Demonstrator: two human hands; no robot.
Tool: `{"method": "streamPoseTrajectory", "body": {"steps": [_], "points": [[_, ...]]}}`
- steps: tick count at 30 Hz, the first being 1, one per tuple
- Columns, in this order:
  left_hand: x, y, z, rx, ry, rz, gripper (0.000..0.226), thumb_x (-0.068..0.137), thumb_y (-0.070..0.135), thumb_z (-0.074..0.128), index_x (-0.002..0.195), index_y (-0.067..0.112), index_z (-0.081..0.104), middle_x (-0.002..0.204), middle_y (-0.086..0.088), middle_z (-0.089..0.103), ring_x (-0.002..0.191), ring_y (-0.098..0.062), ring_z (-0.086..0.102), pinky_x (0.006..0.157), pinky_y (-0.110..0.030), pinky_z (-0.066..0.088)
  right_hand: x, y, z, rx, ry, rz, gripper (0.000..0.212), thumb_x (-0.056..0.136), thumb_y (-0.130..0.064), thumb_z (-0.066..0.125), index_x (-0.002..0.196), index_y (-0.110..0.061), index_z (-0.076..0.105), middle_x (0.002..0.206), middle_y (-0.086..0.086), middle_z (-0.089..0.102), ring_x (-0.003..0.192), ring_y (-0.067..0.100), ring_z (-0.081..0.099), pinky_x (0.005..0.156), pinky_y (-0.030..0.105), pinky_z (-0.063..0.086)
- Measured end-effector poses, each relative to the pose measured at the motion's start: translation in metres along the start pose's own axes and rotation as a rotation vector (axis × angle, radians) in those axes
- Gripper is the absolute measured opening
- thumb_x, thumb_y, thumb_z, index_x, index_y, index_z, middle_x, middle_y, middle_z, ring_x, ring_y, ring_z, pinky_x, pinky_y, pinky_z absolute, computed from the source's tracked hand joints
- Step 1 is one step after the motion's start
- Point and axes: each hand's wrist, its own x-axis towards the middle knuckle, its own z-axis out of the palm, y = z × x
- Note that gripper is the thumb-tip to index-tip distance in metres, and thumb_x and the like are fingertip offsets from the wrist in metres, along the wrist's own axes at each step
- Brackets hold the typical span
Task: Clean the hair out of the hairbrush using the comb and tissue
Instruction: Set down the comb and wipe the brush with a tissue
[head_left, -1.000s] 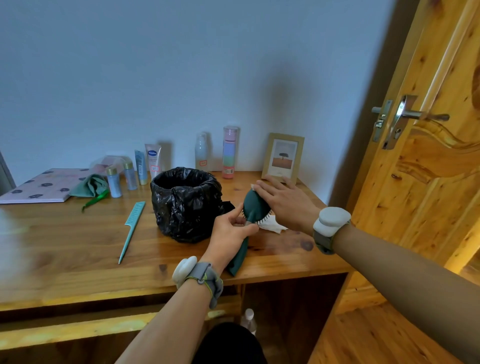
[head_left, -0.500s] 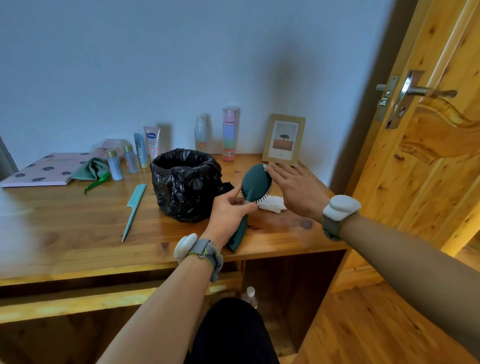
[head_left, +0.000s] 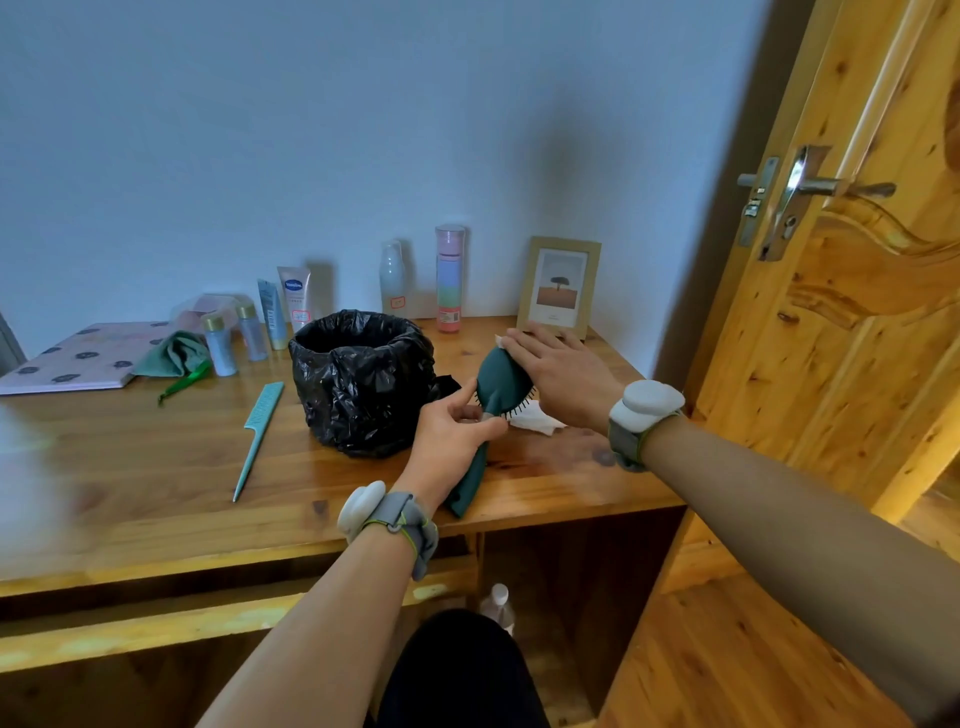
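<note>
While the left hand (head_left: 451, 434) keeps its fingers clamped on the neck of the green hairbrush (head_left: 496, 402), the right hand (head_left: 563, 376) has slid further over the brush head than half a second ago; fingers flat and spread, pressing white tissue (head_left: 535, 420) against the bristles, tissue poking out below and at the fingertips. Brush still tilted up over the table (head_left: 156, 488), handle end at the front edge. Comb (head_left: 260, 436) unmoved, lying left of the black-bagged bin (head_left: 363, 379). Bottles, tubes and picture frame (head_left: 560, 285) line the blue wall; wooden door (head_left: 857, 312) at right.
</note>
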Motion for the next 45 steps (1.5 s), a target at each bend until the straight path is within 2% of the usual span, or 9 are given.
{"method": "streamPoseTrajectory", "body": {"steps": [6, 9, 11, 13, 16, 19, 28, 39, 45], "points": [[0.000, 0.000, -0.002, -0.023, -0.017, -0.010, 0.077, 0.079, 0.008, 0.078, 0.147, 0.019, 0.044, 0.087, -0.005, 0.064, 0.077, -0.012, 0.060, 0.068, -0.017, 0.050, -0.004, -0.022, 0.002, -0.025, -0.026, -0.152, 0.071, 0.095, -0.015, 0.044, 0.158, -0.018, 0.010, 0.166, 0.002, 0.009, 0.154, 0.021, 0.000, 0.124, 0.048, 0.007], [0.000, -0.002, -0.002, -0.019, 0.006, 0.007, 0.068, 0.079, 0.012, 0.078, 0.138, 0.035, 0.053, 0.088, -0.008, 0.067, 0.076, -0.008, 0.062, 0.066, -0.016, 0.051, -0.019, -0.027, 0.010, -0.020, 0.027, -0.189, 0.068, 0.092, -0.017, 0.025, 0.158, -0.017, 0.009, 0.166, 0.003, 0.009, 0.153, 0.021, -0.001, 0.124, 0.047, 0.005], [0.000, -0.003, -0.003, -0.007, 0.007, 0.024, 0.051, 0.079, 0.016, 0.078, 0.115, 0.048, 0.063, 0.095, -0.014, 0.070, 0.077, -0.007, 0.064, 0.066, -0.016, 0.051, -0.031, -0.028, 0.014, -0.005, 0.048, -0.231, 0.074, 0.084, -0.019, 0.011, 0.158, -0.016, 0.009, 0.166, 0.004, 0.009, 0.153, 0.022, -0.001, 0.124, 0.047, 0.004], [0.000, -0.003, -0.003, -0.007, -0.006, 0.038, 0.048, 0.079, 0.016, 0.078, 0.115, 0.044, 0.066, 0.092, -0.012, 0.070, 0.075, -0.004, 0.065, 0.063, -0.013, 0.051, -0.035, -0.024, 0.015, -0.018, 0.050, -0.264, 0.077, 0.081, -0.020, 0.006, 0.158, -0.017, 0.009, 0.166, 0.003, 0.009, 0.153, 0.023, -0.001, 0.124, 0.047, 0.002], [0.001, -0.001, -0.002, -0.017, 0.006, 0.010, 0.071, 0.078, 0.011, 0.079, 0.140, 0.030, 0.052, 0.083, 0.001, 0.068, 0.069, -0.001, 0.063, 0.063, -0.013, 0.050, -0.022, -0.013, 0.010, -0.009, 0.042, -0.196, 0.073, 0.087, -0.012, 0.021, 0.159, -0.019, 0.007, 0.166, 0.001, 0.007, 0.153, 0.022, -0.004, 0.124, 0.048, 0.002], [0.001, -0.002, -0.002, -0.022, 0.004, 0.014, 0.075, 0.078, 0.007, 0.080, 0.144, 0.021, 0.048, 0.074, 0.008, 0.066, 0.064, 0.000, 0.061, 0.061, -0.013, 0.048, -0.004, -0.004, 0.006, 0.057, 0.029, -0.065, 0.083, 0.087, 0.002, 0.042, 0.159, -0.021, 0.007, 0.167, -0.001, 0.007, 0.154, 0.020, -0.003, 0.124, 0.047, 0.005], [-0.001, 0.000, -0.002, -0.004, 0.008, 0.008, 0.079, 0.078, 0.010, 0.081, 0.148, 0.018, 0.044, 0.086, -0.002, 0.066, 0.066, -0.001, 0.060, 0.062, -0.014, 0.049, -0.009, 0.000, 0.016, 0.356, -0.020, 0.105, 0.085, 0.087, 0.007, 0.038, 0.159, -0.021, 0.001, 0.167, -0.003, -0.003, 0.153, 0.014, -0.005, 0.125, 0.040, 0.005], [-0.001, 0.002, -0.001, 0.006, 0.070, 0.002, 0.075, 0.079, 0.011, 0.078, 0.146, 0.019, 0.046, 0.087, 0.006, 0.066, 0.066, 0.005, 0.063, 0.063, -0.011, 0.051, -0.046, -0.033, 0.028, 0.145, 0.131, -0.150, 0.084, 0.090, -0.005, 0.046, 0.158, -0.021, 0.000, 0.166, -0.004, -0.005, 0.152, 0.016, -0.011, 0.123, 0.041, -0.005], [-0.007, 0.010, 0.000, 0.035, 0.054, 0.063, 0.075, 0.077, 0.006, 0.078, 0.144, 0.022, 0.048, 0.065, 0.018, 0.065, 0.065, -0.003, 0.057, 0.060, -0.012, 0.048, -0.014, -0.013, 0.001, 0.138, 0.122, -0.026, 0.079, 0.091, 0.000, 0.040, 0.159, -0.019, 0.004, 0.167, -0.003, 0.000, 0.153, 0.018, -0.007, 0.125, 0.044, 0.002]]}}
